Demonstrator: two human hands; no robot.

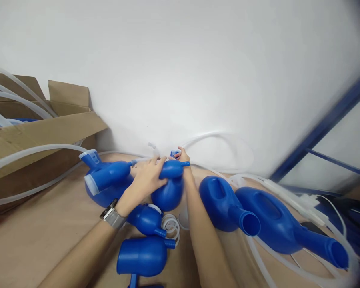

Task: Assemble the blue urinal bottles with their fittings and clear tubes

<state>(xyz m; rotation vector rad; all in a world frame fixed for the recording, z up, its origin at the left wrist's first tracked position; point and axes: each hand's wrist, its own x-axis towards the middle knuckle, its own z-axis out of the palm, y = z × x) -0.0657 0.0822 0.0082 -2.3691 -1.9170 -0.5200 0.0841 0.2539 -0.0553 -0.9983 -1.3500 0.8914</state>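
Note:
My left hand, with a metal watch on its wrist, is closed over the top of a blue plastic bulb-shaped bottle that is lifted above the others. My right hand reaches past it toward the wall and pinches a small blue cap beside a clear tube. Several more blue bulb bottles lie below my arms. Another blue bottle with a clear spout lies left of my left hand.
Two large blue jugs with handles and wide spouts lie on the brown surface at the right. An open cardboard box with clear tubes sits at the left. A blue metal rack frame stands at the right, against a white wall.

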